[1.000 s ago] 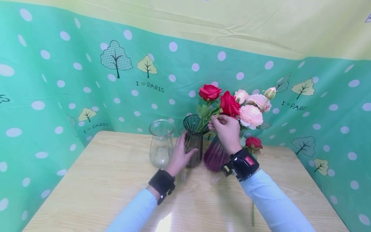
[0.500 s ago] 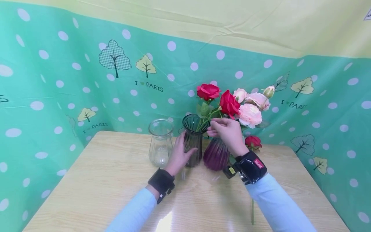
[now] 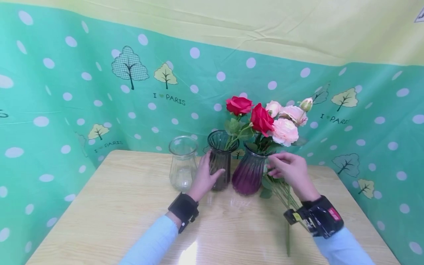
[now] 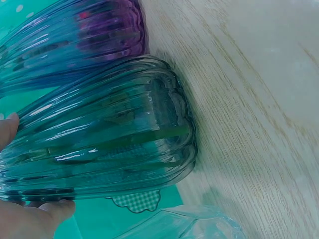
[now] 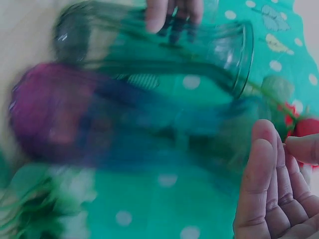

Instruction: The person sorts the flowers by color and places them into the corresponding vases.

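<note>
My left hand [image 3: 204, 176] grips the grey ribbed glass vase [image 3: 220, 165] around its side, thumb on the near side. In the left wrist view the same vase [image 4: 99, 139] stands on the table with green stems inside. Two red roses, one upper [image 3: 239, 106] and one lower [image 3: 262, 119], lean right from its mouth. My right hand [image 3: 291, 169] is just right of the purple-tinted vase [image 3: 246, 176], fingers loosely bent. In the right wrist view this hand [image 5: 274, 189] has nothing in its fingers. Pink flowers [image 3: 285, 131] stand above the purple vase's mouth.
A clear glass vase [image 3: 183, 165] stands left of the grey one. Several loose green stems [image 3: 288, 235] lie on the wooden table [image 3: 132, 221] at the right, partly under the right arm. A green dotted curtain [image 3: 99, 92] hangs close behind the table.
My right hand has left the roses' stems and moved right and down, past the purple vase. My left hand stays on the grey vase. The red rose on the table is now hidden.
</note>
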Action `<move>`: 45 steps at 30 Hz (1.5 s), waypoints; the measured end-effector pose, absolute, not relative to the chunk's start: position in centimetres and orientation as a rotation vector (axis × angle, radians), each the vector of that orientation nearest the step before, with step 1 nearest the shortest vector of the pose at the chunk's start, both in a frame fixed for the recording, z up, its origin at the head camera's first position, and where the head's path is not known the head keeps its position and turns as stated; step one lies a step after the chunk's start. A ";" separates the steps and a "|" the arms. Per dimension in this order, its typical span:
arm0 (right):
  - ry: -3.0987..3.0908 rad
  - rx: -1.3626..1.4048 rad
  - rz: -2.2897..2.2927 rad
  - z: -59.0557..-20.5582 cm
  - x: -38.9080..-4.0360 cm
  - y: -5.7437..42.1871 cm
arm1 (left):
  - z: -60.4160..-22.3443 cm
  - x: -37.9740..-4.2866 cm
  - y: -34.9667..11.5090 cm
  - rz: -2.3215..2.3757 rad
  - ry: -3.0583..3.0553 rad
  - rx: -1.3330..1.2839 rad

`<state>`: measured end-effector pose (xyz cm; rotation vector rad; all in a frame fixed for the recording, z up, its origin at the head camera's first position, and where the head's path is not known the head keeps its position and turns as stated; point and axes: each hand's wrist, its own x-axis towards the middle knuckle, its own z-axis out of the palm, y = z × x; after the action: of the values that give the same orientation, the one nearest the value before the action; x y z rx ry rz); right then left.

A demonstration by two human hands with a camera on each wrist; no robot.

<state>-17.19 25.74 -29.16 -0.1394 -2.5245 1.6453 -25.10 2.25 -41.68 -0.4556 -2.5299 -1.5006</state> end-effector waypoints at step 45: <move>-2.817 -0.744 0.990 -44.9 -19.9 37.7 | -41.6 -24.8 2.3 -1.434 -2.589 -0.440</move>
<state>-19.92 37.69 -44.88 -0.7437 -2.8172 0.9901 -24.79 2.25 -41.63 -0.4400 -2.5886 -1.4337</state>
